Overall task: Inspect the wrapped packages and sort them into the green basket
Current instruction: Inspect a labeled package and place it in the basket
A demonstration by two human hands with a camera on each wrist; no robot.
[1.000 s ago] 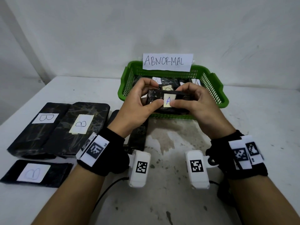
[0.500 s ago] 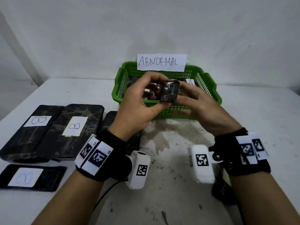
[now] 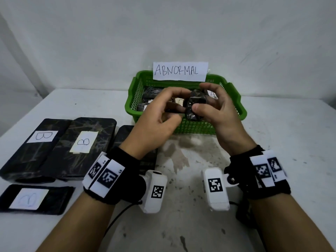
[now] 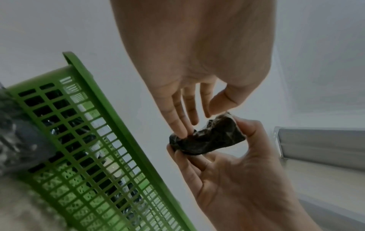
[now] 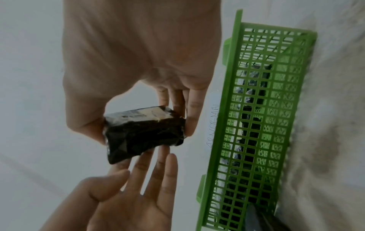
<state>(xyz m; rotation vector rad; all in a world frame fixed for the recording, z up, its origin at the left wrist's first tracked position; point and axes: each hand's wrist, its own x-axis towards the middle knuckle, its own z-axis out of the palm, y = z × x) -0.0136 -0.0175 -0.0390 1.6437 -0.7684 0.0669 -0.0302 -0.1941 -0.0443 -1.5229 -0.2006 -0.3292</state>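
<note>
My right hand (image 3: 216,113) pinches a small black-wrapped package (image 3: 195,106) between thumb and fingers, above the green basket's (image 3: 190,127) near wall. My left hand (image 3: 160,117), fingers straight, touches the package's underside (half a second ago it held it). Three B-labelled packages (image 3: 84,141) lie left of the basket; a fourth dark one (image 3: 125,135) is partly hidden by my left wrist. An "ABNORMAL" sign (image 3: 180,71) stands on the basket's far rim.

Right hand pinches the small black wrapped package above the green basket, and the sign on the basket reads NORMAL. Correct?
Not quite: the white paper sign on the green plastic basket reads ABNORMAL, per the head view. The right hand does pinch the small black wrapped package.
</note>
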